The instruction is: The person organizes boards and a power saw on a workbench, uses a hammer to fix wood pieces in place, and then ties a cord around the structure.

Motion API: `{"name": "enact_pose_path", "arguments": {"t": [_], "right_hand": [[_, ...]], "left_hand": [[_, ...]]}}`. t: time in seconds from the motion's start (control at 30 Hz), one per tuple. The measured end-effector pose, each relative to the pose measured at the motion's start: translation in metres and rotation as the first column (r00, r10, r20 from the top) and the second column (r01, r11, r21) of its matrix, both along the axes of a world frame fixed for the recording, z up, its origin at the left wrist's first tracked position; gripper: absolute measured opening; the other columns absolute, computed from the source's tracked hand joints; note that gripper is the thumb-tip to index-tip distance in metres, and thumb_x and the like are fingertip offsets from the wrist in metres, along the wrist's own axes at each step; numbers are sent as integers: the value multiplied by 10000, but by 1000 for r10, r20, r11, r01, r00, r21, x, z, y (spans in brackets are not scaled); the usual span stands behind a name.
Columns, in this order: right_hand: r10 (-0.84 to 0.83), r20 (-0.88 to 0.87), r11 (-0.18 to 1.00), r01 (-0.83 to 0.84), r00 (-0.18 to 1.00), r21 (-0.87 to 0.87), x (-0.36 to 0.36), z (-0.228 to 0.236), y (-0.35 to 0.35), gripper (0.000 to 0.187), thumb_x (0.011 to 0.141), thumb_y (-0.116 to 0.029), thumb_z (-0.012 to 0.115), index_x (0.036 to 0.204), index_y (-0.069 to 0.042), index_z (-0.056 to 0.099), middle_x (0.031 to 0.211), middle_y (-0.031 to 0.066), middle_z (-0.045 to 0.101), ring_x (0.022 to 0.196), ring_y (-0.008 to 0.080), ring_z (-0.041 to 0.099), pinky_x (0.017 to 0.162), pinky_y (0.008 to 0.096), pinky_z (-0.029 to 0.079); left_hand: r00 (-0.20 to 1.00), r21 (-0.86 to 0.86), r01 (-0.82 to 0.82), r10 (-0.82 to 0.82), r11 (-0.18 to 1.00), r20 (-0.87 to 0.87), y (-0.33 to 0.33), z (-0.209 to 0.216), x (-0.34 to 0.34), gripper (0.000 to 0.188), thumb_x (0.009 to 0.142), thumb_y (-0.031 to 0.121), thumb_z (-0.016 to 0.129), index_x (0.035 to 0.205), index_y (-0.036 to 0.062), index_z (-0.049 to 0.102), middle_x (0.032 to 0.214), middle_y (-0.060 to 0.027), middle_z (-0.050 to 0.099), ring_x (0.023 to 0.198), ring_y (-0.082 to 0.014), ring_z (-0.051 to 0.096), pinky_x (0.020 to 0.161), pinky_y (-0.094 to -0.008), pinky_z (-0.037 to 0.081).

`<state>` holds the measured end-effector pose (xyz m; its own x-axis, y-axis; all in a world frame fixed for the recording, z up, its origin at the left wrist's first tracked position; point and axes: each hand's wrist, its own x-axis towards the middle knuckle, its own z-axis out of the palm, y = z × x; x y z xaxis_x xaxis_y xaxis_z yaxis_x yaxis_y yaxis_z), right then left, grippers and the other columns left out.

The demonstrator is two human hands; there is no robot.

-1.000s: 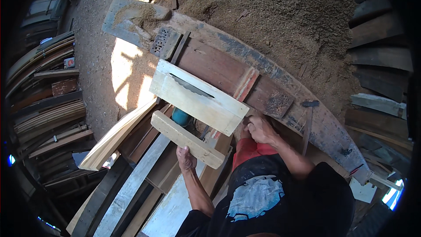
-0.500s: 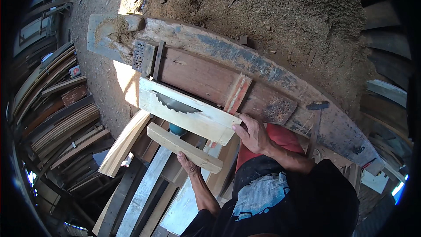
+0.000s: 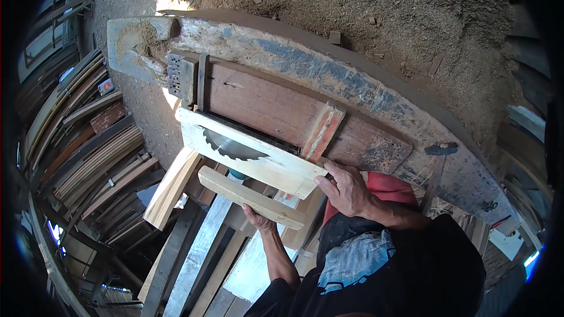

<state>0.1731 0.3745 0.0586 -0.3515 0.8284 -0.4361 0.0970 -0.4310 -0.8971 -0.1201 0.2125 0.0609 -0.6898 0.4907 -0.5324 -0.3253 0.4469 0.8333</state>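
A short pale wooden block (image 3: pixel 249 195) lies in my left hand (image 3: pixel 259 219), whose fingers wrap its near edge, thumb on top. Just beyond it, apart from the block, a pale board (image 3: pixel 282 172) is set along the near side of the saw bench. A toothed circular saw blade (image 3: pixel 228 145) shows at an opening in that board. My right hand (image 3: pixel 346 189) grips the board's right end between thumb and fingers. Below the board, a rounded green part (image 3: pixel 237 174) is mostly hidden by the block.
The worn wooden bench (image 3: pixel 282 58) curves away to the right, with a hammer (image 3: pixel 440 149) on it. Sawdust (image 3: pixel 399 17) covers the ground beyond. Stacked planks (image 3: pixel 97 167) stand at left; more boards (image 3: pixel 197 258) lie beneath my left arm.
The whole view has shifted slightly. The wooden block's right end has come a little nearer the pale board. Both hands keep their holds.
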Motion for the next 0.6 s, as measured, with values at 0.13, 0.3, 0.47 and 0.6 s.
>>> {"name": "enact_pose_path", "arguments": {"t": [0.13,0.3,0.47,0.6], "right_hand": [[26,12,1000,-26,1000,-5,2,1,3,216,957,-192,576,933,21,552,829,256,620,782,458,625,657,517,476],[34,-1,999,-34,999,-20,3,1,5,213,958,-191,571,940,21,553,828,255,622,785,459,626,666,517,481],[30,-7,999,-30,1000,-27,1,2,5,199,958,-177,561,935,21,550,831,257,621,794,465,622,675,520,477],[44,-12,999,-44,999,-31,0,1,3,232,958,-188,558,951,43,544,831,261,601,800,468,610,686,509,462]], "left_hand": [[1000,-11,-21,21,1000,-18,0,-5,-1,519,945,552,516,1160,83,572,908,-78,679,780,-189,688,692,-358,589],[999,11,5,-5,1000,-52,5,-3,-2,499,962,519,515,1210,88,559,991,-47,650,870,-166,658,751,-318,564],[998,-27,58,-59,998,-27,12,1,-6,487,962,503,516,1198,81,568,990,-52,657,874,-164,661,756,-313,566],[997,-22,57,-56,998,51,9,4,-1,482,969,493,506,1208,78,564,991,-53,660,871,-165,665,755,-318,569]]}}
